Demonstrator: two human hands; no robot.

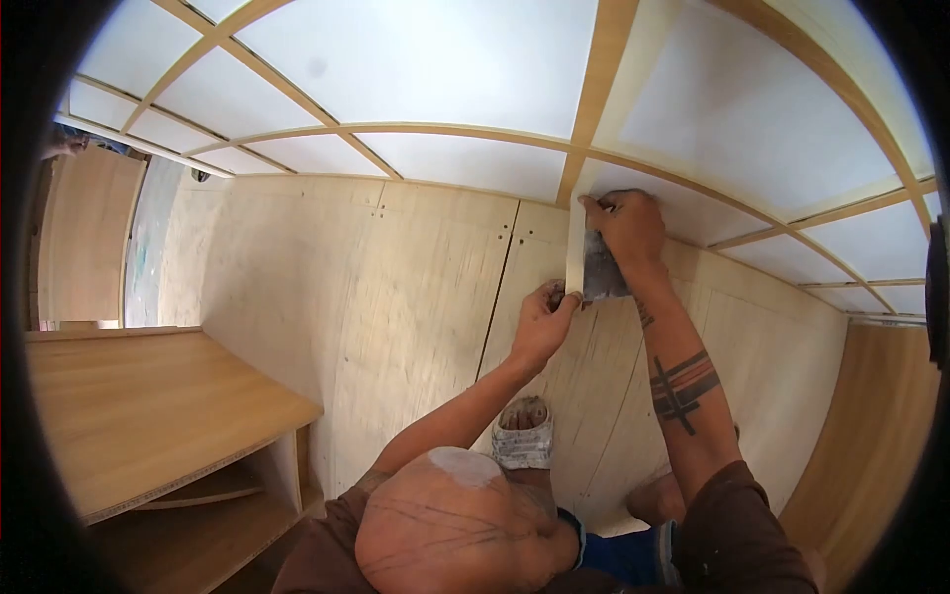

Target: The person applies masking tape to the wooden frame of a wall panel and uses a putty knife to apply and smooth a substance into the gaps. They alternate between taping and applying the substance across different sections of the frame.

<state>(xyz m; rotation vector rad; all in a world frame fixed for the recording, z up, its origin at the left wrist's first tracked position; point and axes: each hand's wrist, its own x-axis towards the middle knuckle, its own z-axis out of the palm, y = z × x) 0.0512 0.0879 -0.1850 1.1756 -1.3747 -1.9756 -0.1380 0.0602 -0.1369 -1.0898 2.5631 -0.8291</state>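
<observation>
A narrow pale strip [576, 247] stretches between my two hands, close to the foot of the white panelled frame [584, 99]. My right hand [633, 228] is closed, its thumb and fingertips pinching the strip's upper end. At the lower end, my left hand [544, 322] pinches the strip between thumb and fingers. A dark grey, streaky flat piece [602, 269] shows beside the strip, below my right hand and partly covered by it. Its kind is unclear.
Pale wooden boards [426, 277] with seams and screw holes make up the floor. A wooden cabinet [168, 396] stands at the left, with an open compartment. My sandalled foot [523, 433] rests on the boards below my hands. Another wooden panel [861, 416] rises at the right.
</observation>
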